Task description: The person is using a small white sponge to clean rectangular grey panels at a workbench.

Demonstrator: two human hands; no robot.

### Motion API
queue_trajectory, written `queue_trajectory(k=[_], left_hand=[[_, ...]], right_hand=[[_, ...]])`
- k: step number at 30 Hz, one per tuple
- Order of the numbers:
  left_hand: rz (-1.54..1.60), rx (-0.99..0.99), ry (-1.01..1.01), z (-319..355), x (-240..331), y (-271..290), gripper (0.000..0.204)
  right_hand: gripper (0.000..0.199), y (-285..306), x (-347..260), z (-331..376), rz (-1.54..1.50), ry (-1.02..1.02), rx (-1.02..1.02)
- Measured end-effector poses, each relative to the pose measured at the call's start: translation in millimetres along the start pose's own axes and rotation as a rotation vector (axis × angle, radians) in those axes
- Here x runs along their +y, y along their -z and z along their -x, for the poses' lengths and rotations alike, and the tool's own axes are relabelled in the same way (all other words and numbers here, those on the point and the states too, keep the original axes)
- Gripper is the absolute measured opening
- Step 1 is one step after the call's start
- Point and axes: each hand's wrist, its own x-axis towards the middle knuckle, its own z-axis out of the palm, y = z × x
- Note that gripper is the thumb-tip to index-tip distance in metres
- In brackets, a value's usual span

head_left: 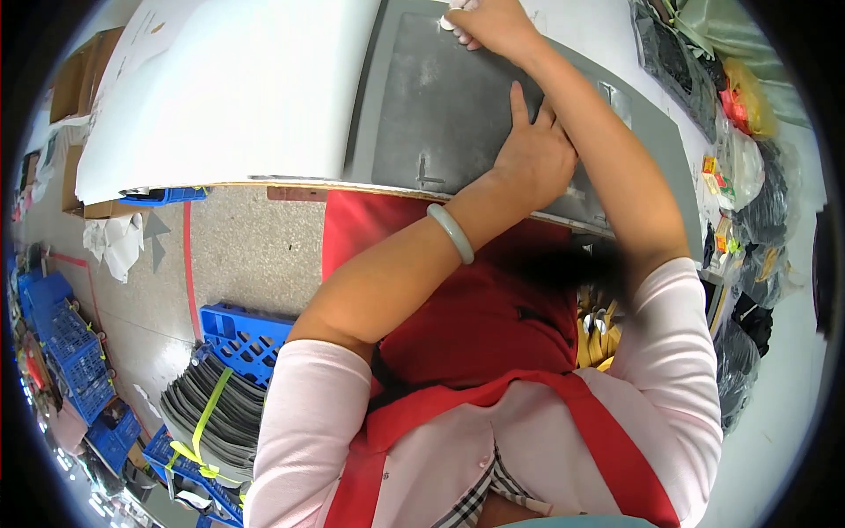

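Observation:
A dark grey sheet (pixel 440 97) lies on the table, with chalky white smudges and L-shaped marks near its corners. My left hand (pixel 539 158) rests on it near the front edge, palm down with fingers spread, holding nothing. Reaching over the left one, my right hand (pixel 495 28) is at the sheet's far edge. Its fingers are closed on a small white piece (pixel 452 20) pressed against the corner of the sheet; the piece's exact kind is unclear. The hand's top is cut off by the frame edge.
A white sheet (pixel 238 88) covers the table's left side. Bagged goods (pixel 759 189) line the right. Below left, a strapped stack of dark sheets (pixel 211 409) stands by a blue crate (pixel 246 339); more blue crates (pixel 79 378) and cardboard boxes (pixel 84 75) are further left.

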Motion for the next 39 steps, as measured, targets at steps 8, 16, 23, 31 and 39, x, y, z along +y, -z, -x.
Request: queue_trajectory(k=[8,16,23,31,39], left_hand=[[0.002,0.273,0.019,7,-6,-21,0.05],[-0.02,0.332,-0.012,7,-8,-32,0.042],[-0.011,0.272,-0.048,-3,-7,-35,0.046],[-0.015,0.344,0.054,0,-17,-57,0.036],[-0.088,0.151,0.081,-4,4,-15,0.031]], right_hand=[[0.016,-11,-37,29,0.191,-0.369,-0.105],[0.019,-38,-104,123,0.343,-0.484,-0.479],[0.015,-50,-124,127,0.666,-0.429,-0.451],[0.02,-45,-125,152,0.746,-0.154,-0.326],[0.016,-48,-97,154,0.735,0.127,-0.313]])
